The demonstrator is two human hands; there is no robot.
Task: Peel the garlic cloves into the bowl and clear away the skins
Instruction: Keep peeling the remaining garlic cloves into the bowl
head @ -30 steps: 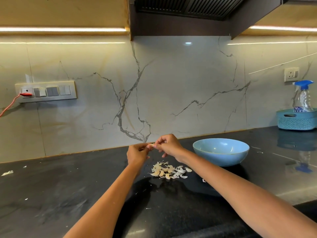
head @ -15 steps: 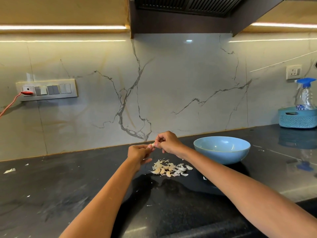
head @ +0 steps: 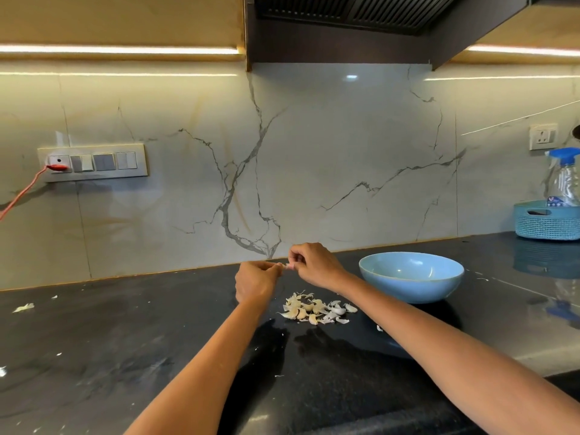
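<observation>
Toward the left edge of the counter (head: 94,356) only stray flecks of skin (head: 23,307) lie, well apart from where I work; I judge they will need wiping up at the end. Nearer the middle, above the counter, my left hand (head: 255,282) curls its fingers round one end of a clove (head: 287,266), and my right hand (head: 314,265) pinches the other end just beside it, fingertips nearly meeting, so both hands are gripping that one small piece. It is too small for me to say how much skin is left on it, but the way I hold it suggests I am picking the skin off. Below my hands, toward the front of the counter, lies the pile (head: 317,309): pale skins mixed with several yellowish cloves, and I cannot tell for certain which of those are already bare. Right of the pile, a bit nearer the back wall, stands the bowl (head: 411,276); what I can see of its inside shows no cloves, only glare, though the near part of its floor is hidden by the rim. So I judge the task at an early to middle stage: some skins are off, little or nothing is in the bowl, and the clearing of skins is not begun. At the far right edge stand a basket (head: 547,222) and a spray bottle (head: 563,180), no part of this job.
</observation>
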